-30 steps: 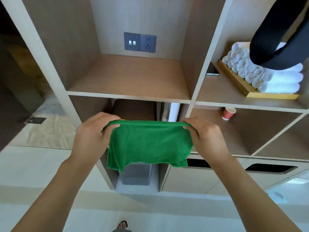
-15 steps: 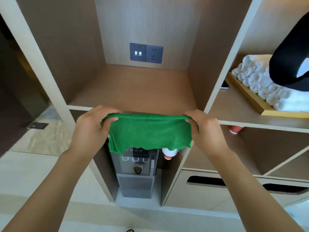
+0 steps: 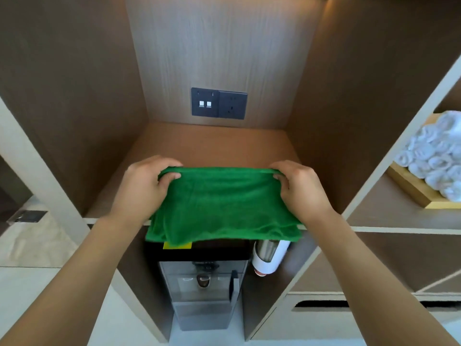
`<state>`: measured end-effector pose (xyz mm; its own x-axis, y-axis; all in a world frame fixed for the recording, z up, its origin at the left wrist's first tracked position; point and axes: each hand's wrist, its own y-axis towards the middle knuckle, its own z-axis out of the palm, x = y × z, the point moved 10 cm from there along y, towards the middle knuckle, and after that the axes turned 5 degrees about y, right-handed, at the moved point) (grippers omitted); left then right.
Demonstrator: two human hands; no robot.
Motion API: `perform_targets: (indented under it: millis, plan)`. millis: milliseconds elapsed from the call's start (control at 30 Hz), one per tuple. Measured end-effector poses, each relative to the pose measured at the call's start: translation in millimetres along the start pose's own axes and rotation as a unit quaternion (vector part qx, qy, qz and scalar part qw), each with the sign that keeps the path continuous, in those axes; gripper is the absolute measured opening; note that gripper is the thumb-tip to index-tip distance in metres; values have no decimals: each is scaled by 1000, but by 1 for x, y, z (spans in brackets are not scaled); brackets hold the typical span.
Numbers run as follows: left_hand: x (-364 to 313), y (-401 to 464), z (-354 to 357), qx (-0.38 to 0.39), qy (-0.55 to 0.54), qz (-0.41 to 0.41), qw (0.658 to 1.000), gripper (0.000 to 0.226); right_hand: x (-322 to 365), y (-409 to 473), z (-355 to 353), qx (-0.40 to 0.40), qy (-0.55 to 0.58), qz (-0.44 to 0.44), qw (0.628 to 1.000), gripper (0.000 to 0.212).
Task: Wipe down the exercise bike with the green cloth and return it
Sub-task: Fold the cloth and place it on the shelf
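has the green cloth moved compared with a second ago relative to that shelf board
Yes. The green cloth hung below the shelf board's front edge a second ago; now it has come up and forward, draped over that edge, held by both hands.

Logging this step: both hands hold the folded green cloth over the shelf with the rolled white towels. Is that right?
Not quite. The head view shows the left hand and right hand holding the green cloth over the middle shelf below the wall sockets; the rolled white towels lie one compartment right.
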<state>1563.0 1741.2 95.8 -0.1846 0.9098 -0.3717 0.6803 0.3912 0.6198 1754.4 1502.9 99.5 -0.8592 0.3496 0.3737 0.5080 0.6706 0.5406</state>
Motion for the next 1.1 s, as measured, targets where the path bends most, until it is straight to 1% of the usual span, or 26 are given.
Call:
perform_targets:
  millis: [100,167,233,267,333,400,467,500,600,667,733,800,900,1000,1033,1100]
  plan:
    - [8,21,6,11,1,1,1000,30,-8,22,10,18,-32,34,999,31]
    - [12,32,6,25,13,-12,1000,39,-11,31,13,27,-66,61,996,37]
    - [10,36,5,39,10,-7,999,41,-4,33,14,38,-71,57,995,40]
    - [4,36,9,60,-1,7,998,39,3,32,18,53,-63,46,996,38]
    - [-9,31,29,143,-27,31,989,37,22,28,34,99,-39,35,994,34]
    - [-17,20,56,232,-34,32,972,37,37,15,61,161,-32,40,986,44]
    - [-16,10,71,258,-27,22,965,37,45,0,84,207,-83,33,974,56]
    - [-14,7,72,256,-29,13,966,37,44,-4,90,218,-97,33,971,59]
    - [-7,-1,69,249,-25,-6,968,41,31,2,95,244,-78,30,966,62]
    - [-8,-6,65,247,1,-16,969,43,19,13,96,265,-73,34,961,65]
    - [-11,-10,54,236,43,-24,970,43,6,27,93,273,-83,56,957,69]
    - [-16,-12,35,210,66,-34,975,35,-2,43,84,251,-113,61,959,68]
    - [-27,-12,9,153,55,-50,985,31,1,55,70,210,-137,42,967,58]
    - [-36,-11,2,120,18,-50,991,14,13,45,66,196,-72,18,978,47]
    - [-36,-11,4,119,11,-52,991,12,17,40,67,199,-47,10,979,44]
    - [-39,-10,15,134,19,-43,990,17,20,30,74,222,-10,2,975,43]
